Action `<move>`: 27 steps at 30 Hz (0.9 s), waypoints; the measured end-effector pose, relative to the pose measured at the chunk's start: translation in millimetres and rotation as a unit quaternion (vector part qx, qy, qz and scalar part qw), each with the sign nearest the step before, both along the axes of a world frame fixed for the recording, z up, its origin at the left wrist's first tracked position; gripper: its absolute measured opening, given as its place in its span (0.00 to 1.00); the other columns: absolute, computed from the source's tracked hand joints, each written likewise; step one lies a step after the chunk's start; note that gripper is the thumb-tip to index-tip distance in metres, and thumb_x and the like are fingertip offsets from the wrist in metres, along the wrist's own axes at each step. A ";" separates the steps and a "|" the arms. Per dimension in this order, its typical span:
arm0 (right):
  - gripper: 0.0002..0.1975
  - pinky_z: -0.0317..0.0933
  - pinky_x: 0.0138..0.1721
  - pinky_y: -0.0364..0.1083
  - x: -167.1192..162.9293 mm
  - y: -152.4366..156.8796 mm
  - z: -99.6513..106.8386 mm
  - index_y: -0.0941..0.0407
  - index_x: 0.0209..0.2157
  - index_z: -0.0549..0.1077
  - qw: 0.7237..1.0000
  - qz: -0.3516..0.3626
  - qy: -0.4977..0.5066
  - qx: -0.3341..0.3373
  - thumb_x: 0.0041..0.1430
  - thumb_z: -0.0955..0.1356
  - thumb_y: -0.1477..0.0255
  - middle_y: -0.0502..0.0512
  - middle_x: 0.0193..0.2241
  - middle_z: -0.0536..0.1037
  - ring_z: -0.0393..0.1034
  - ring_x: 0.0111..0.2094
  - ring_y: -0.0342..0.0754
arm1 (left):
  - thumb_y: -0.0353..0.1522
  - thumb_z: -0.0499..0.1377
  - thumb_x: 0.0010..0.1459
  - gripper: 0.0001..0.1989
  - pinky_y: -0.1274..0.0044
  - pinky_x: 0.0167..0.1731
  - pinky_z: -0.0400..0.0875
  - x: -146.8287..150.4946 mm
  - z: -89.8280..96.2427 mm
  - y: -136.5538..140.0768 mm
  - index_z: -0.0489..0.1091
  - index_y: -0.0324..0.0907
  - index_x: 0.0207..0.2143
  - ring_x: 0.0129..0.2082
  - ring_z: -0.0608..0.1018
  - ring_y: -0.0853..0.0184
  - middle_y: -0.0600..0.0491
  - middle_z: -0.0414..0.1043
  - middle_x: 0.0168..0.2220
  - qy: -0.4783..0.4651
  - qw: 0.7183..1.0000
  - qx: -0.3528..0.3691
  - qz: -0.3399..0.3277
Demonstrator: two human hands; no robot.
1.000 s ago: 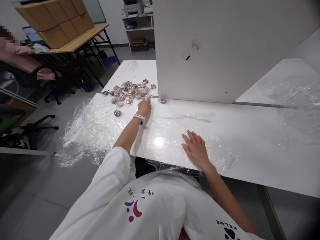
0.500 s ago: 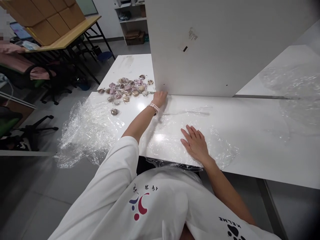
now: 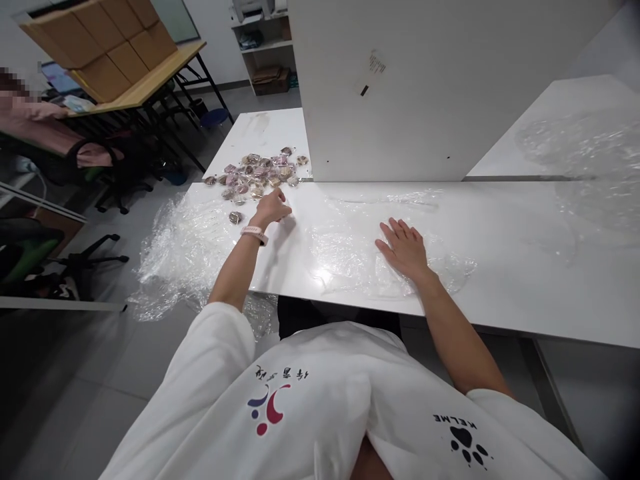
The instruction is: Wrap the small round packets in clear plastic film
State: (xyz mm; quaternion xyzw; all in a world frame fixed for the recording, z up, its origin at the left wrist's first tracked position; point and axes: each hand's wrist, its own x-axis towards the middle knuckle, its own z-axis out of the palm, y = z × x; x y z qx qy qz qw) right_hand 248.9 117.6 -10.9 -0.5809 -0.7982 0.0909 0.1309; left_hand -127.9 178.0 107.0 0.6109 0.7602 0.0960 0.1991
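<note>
My right hand [image 3: 403, 248] lies flat, fingers spread, on a clear plastic sheet [image 3: 345, 247] laid over the white table [image 3: 510, 267]. My left hand [image 3: 273, 208], with a pink band at the wrist, is left of that sheet and close to the table. Its fingers are curled together; whatever may be in them is hidden. Just beyond it lies a pile of small clear-wrapped pieces [image 3: 256, 172], brown, pink and yellowish. One wrapped brown piece [image 3: 235, 217] sits apart, to the left of my left hand.
Crumpled clear plastic [image 3: 170, 267] hangs over the table's left end. A tall white panel [image 3: 400, 100] stands along the far side, with more plastic film [image 3: 600, 153] at the right. Cardboard boxes [image 3: 100, 47] are stacked on a wooden table. A person in pink [image 3: 30, 127] sits far left.
My left hand has moved left and nearer to me, away from the panel's base. My right hand has shifted slightly away from me, still flat. The sheet lies farther from the front edge.
</note>
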 end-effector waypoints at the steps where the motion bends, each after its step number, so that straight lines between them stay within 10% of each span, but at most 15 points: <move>1: 0.33 0.41 0.68 0.61 -0.7 -0.8 0.1 0.50 0.69 0.56 1.000 0.000 -0.002 0.000 0.70 0.49 0.50 0.54 0.71 0.51 0.41 0.71 0.54 | 0.29 0.64 0.52 0.23 0.68 0.35 0.70 4.5 5.7 -10.7 0.64 0.42 0.50 0.34 0.77 0.61 0.49 0.74 0.33 -0.057 0.998 0.015 0.012; 5: 0.33 0.40 0.68 0.61 -3.4 -1.9 0.5 0.52 0.69 0.56 1.000 0.001 -0.007 0.002 0.70 0.50 0.51 0.56 0.71 0.51 0.41 0.71 0.55 | 0.29 0.61 0.57 0.17 0.70 0.29 0.70 77.4 4.7 -58.9 0.64 0.44 0.49 0.30 0.76 0.64 0.47 0.73 0.37 -0.151 0.979 0.048 -0.126; 10: 0.31 0.43 0.67 0.61 -2.6 -1.5 5.5 0.52 0.67 0.60 1.000 -0.007 0.021 0.010 0.70 0.53 0.53 0.57 0.70 0.55 0.44 0.70 0.56 | 0.24 0.56 0.58 0.17 0.64 0.38 0.73 174.5 -42.6 -109.5 0.66 0.42 0.50 0.45 0.76 0.53 0.42 0.72 0.45 0.001 0.938 0.067 -0.339; 16: 0.25 0.58 0.61 0.56 -5.0 -38.1 30.1 0.53 0.57 0.72 0.975 -0.017 0.210 0.067 0.69 0.58 0.56 0.58 0.57 0.74 0.63 0.61 0.55 | 0.43 0.64 0.58 0.42 0.54 0.54 0.67 139.9 -54.9 -133.4 0.47 0.48 0.68 0.65 0.61 0.43 0.38 0.43 0.71 -0.061 0.931 0.124 -0.338; 23: 0.26 0.55 0.63 0.59 -39.4 -63.3 20.5 0.52 0.65 0.62 0.963 0.098 0.252 0.017 0.69 0.58 0.62 0.59 0.64 0.66 0.59 0.64 0.54 | 0.42 0.57 0.65 0.24 0.53 0.63 0.59 129.9 -69.4 -137.4 0.63 0.49 0.62 0.71 0.49 0.49 0.43 0.43 0.72 -0.124 0.932 0.150 -0.305; 27: 0.25 0.54 0.64 0.60 -30.3 -71.7 24.3 0.49 0.66 0.62 0.972 0.106 0.208 0.029 0.70 0.56 0.63 0.57 0.65 0.63 0.56 0.65 0.55 | 0.48 0.62 0.58 0.40 0.53 0.67 0.50 107.7 -66.5 -158.2 0.53 0.50 0.68 0.73 0.44 0.49 0.44 0.38 0.73 -0.123 0.915 0.112 -0.367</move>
